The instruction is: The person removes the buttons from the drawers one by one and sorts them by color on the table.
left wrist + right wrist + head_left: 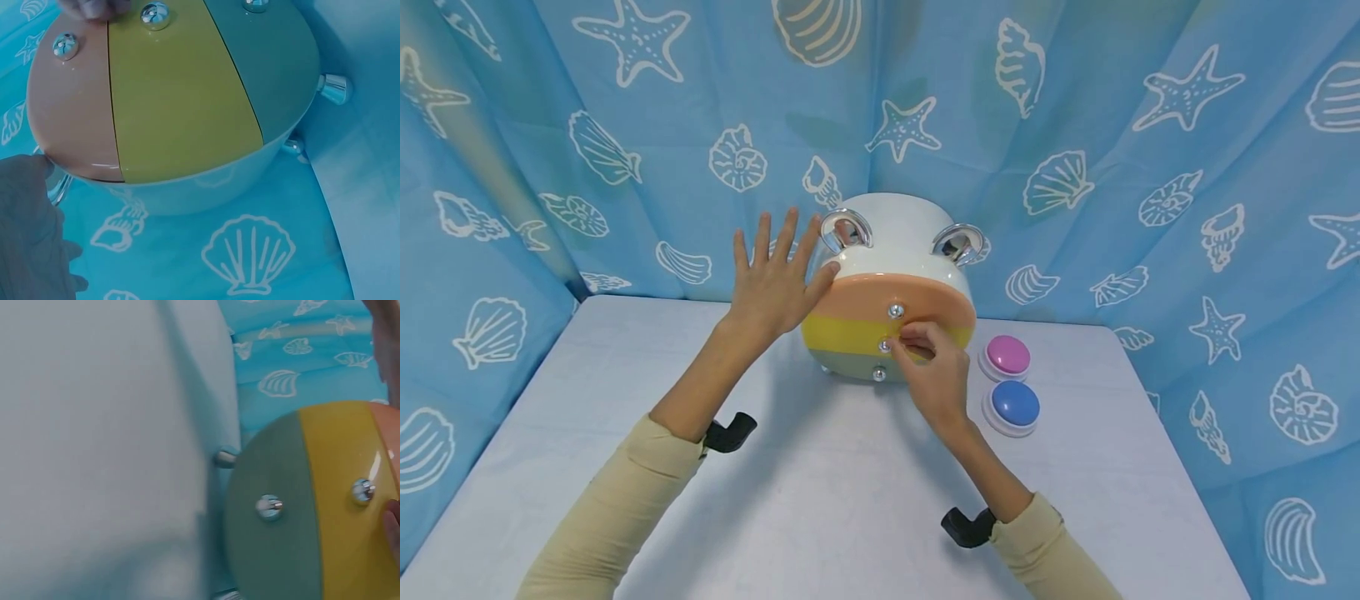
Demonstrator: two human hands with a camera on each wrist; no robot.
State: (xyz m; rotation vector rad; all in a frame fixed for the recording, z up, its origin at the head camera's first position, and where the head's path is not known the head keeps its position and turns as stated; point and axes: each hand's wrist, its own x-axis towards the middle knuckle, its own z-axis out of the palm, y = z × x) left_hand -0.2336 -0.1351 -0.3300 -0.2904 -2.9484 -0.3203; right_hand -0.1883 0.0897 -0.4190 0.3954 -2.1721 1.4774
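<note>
A rounded white drawer box (895,229) stands on its side feet, its front split into an orange drawer (865,293), a yellow drawer (835,335) and a green drawer (850,365). Each drawer has a round silver knob, and all three fronts sit flush. My left hand (767,292) is spread with straight fingers, its thumb at the box's upper left edge. My right hand (936,367) is in front of the yellow drawer, fingers bent loosely. Its fingertips are close beside the yellow drawer's knob (363,491), with a gap showing in the right wrist view.
Two silver ring-shaped ears (961,243) stick up from the box top. Right of the box sit a pink push button (1008,354) and a blue push button (1016,403) on white bases. A blue shell-print curtain (962,158) hangs behind the white table (842,517).
</note>
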